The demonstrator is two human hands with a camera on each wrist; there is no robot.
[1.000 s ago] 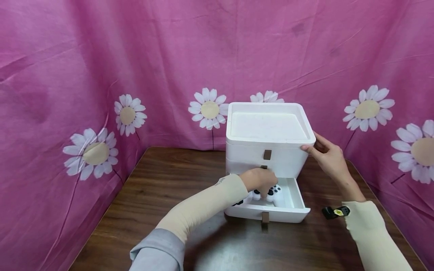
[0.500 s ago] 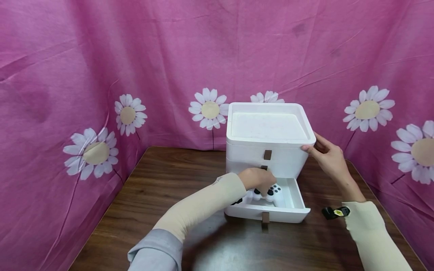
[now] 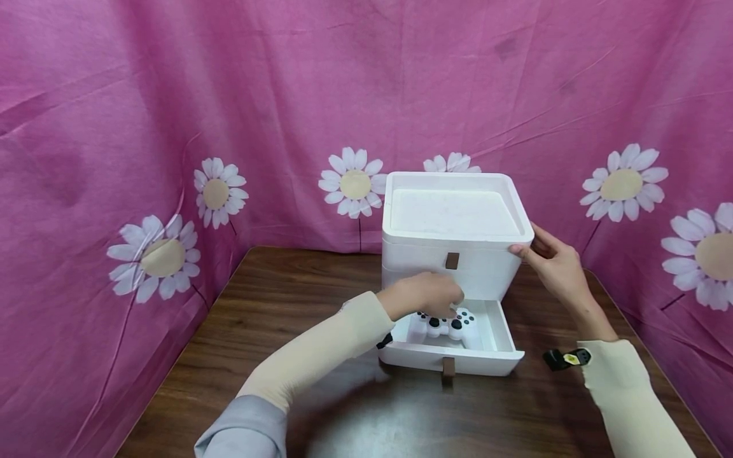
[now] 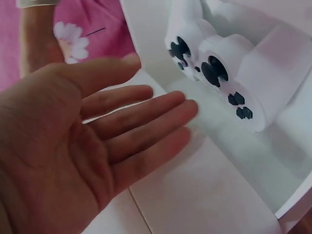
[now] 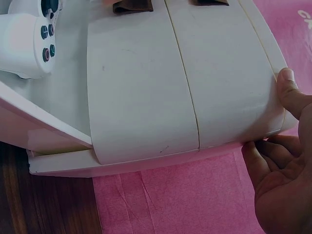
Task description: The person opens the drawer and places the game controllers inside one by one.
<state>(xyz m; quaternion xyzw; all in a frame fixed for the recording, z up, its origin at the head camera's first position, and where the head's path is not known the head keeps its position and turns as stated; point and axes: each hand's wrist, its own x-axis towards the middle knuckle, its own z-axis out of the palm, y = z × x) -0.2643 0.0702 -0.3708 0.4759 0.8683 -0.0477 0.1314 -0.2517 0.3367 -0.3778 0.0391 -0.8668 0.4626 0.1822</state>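
A white game controller (image 3: 469,332) with black sticks and buttons lies in the pulled-out bottom drawer (image 3: 487,363) of a white drawer unit (image 3: 420,257). My left hand (image 3: 426,294) is just above the controller's far edge, before the unit's front. The left wrist view shows its fingers (image 4: 146,124) extended, with nothing in them and the controller (image 4: 226,53) apart from them. My right hand (image 3: 552,270) grips the unit's upper right corner, thumb on the front and fingers on the side; the right wrist view shows this hold too.
The unit stands on a dark wooden table (image 3: 298,292). Brown tabs serve as pulls, one on the top drawer (image 3: 452,261) and one on the bottom drawer. A shallow tray (image 3: 452,213) forms the unit's top. A pink flowered curtain (image 3: 286,114) hangs behind and at both sides.
My left hand has risen off the controller and drawn back to the left, showing more of the controller. The controller, the drawer and my right hand stay in place.
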